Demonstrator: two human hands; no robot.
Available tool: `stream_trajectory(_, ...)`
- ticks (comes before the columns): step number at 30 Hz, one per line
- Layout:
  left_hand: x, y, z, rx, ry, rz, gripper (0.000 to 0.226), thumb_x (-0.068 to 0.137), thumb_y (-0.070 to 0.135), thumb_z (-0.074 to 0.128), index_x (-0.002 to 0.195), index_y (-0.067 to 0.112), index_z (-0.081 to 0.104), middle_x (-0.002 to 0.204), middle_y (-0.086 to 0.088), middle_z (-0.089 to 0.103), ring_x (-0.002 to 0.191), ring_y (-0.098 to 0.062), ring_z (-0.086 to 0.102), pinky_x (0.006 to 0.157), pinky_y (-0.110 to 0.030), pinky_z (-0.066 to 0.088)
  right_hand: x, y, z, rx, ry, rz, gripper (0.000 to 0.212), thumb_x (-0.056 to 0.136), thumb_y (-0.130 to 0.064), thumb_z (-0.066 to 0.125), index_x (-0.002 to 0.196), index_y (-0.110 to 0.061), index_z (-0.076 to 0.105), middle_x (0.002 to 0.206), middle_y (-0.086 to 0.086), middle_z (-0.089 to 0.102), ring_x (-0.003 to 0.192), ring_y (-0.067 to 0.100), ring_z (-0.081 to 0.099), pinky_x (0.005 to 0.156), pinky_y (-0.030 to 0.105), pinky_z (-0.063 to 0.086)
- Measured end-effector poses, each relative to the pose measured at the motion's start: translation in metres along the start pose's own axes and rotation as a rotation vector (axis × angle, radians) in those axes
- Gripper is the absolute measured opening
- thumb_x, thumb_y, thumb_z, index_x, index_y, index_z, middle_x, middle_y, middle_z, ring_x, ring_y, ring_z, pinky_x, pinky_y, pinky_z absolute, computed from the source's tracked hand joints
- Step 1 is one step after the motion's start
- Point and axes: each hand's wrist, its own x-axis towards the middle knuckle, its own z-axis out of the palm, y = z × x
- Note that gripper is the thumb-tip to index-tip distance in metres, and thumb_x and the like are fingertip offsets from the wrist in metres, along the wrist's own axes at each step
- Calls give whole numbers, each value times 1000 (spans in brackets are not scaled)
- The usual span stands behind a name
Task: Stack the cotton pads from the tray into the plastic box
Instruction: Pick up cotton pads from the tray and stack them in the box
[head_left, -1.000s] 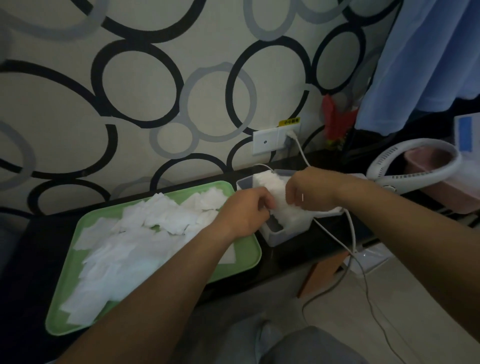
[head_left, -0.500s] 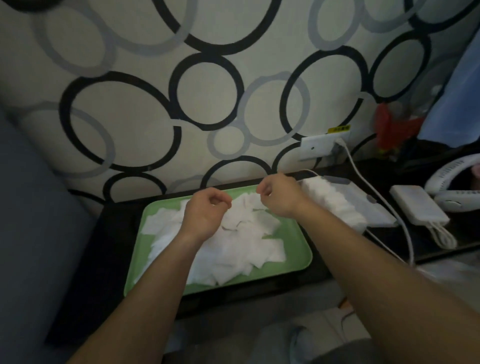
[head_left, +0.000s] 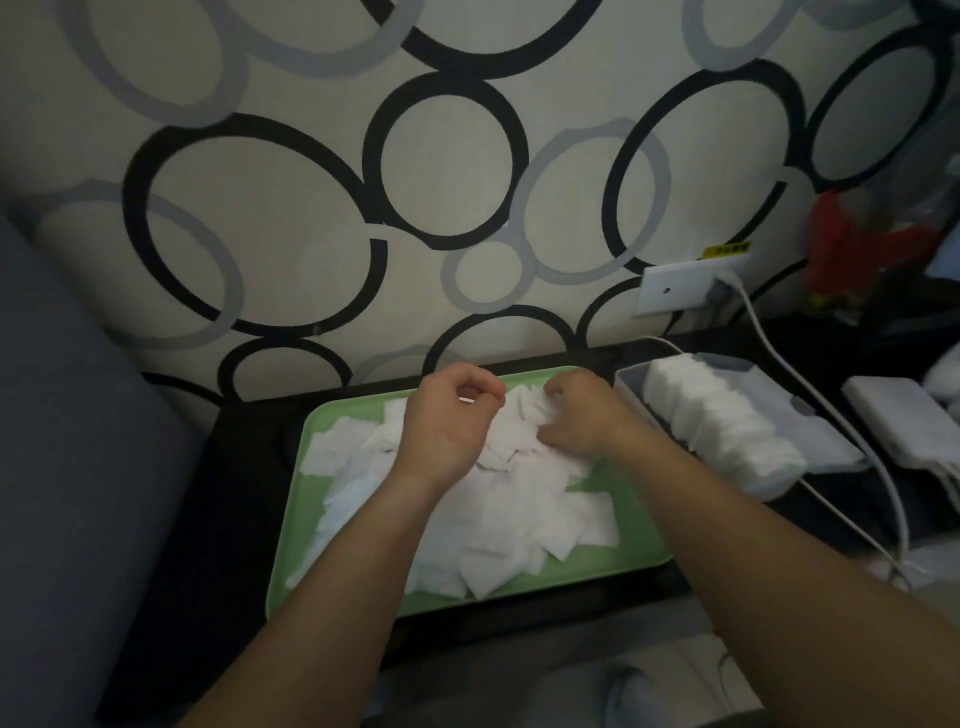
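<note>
Many cotton pads (head_left: 498, 525) under hands (head_left: 447, 431), on tray (head_left: 310, 496)

The left hand (head_left: 447, 431) and the right hand (head_left: 579, 423) cover the middle of the cotton pads (head_left: 519, 525) heaped on the tray (head_left: 293, 540). Both sets of fingertips curl under and out of sight, so it cannot be told whether either grip holds a pad. The pads packed into the plastic box (head_left: 631, 379) hide its inside. The yellow label (head_left: 726, 250) is too small to read. The red thing (head_left: 852, 249) is only a blur, and the right edge cuts off the white device (head_left: 904, 415).
</note>
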Motion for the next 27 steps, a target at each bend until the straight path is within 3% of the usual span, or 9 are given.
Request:
stream_trajectory(5,-1,-1,0,-3,19,-11,18,88,5,60,81,18,71,86,4,72,88,-17,68,72,-26,47,-6,2,-5,27,85,-29,30,90,-20,64,119,-15,68,124,4,65,111,23,60,95,32,47)
stream_trajectory(8,-3,-2,-1,-8,25,-27,18,89,6,59,83,18,71,90,2,72,89,-17,67,68,-27,45,-12,2,-9,70,155,-45,26,93,-14,52,110,-17,71,113,4,70,97,22,64,89,34,53)
stream_trajectory(11,-4,-5,-1,-4,27,-48,15,90,8,60,87,19,70,93,1,72,90,-17,67,69,-28,44,-18,2,-16,144,221,-64,21,95,-13,53,105,-15,72,103,6,72,91,23,65,86,39,56)
stream_trajectory(13,-4,-8,-2,-8,26,-66,12,90,10,62,92,19,69,94,0,72,91,-17,67,68,-27,45,-23,3,-21,212,274,-89,20,96,-16,55,107,-17,71,102,3,71,95,21,65,85,34,54)
stream_trajectory(16,-3,-10,-1,4,28,-68,13,91,17,67,103,22,68,101,4,70,96,-14,67,74,-25,49,-29,3,-28,367,299,-108,15,95,-16,56,96,-22,70,89,-7,68,86,14,63,71,25,48)
stream_trajectory(19,-4,-5,1,-70,1,-55,30,89,20,72,118,22,64,112,8,68,102,-7,65,83,-22,51,-36,0,-34,691,191,-136,15,93,-11,61,86,-22,69,84,-3,71,81,20,67,72,33,56)
stream_trajectory(22,-7,0,3,-230,-95,-65,39,88,23,75,125,21,62,114,6,69,102,-8,68,78,-19,54,-46,-7,-38,942,-41,-189,15,94,-4,61,99,-14,71,93,12,74,83,22,71,70,33,59)
stream_trajectory(27,-8,0,0,-341,3,-93,17,90,11,71,107,10,71,95,-8,77,87,-19,73,68,-29,56,-50,-14,-39,1042,-137,-212,16,91,-8,66,106,-15,71,94,11,75,84,21,72,69,33,59)
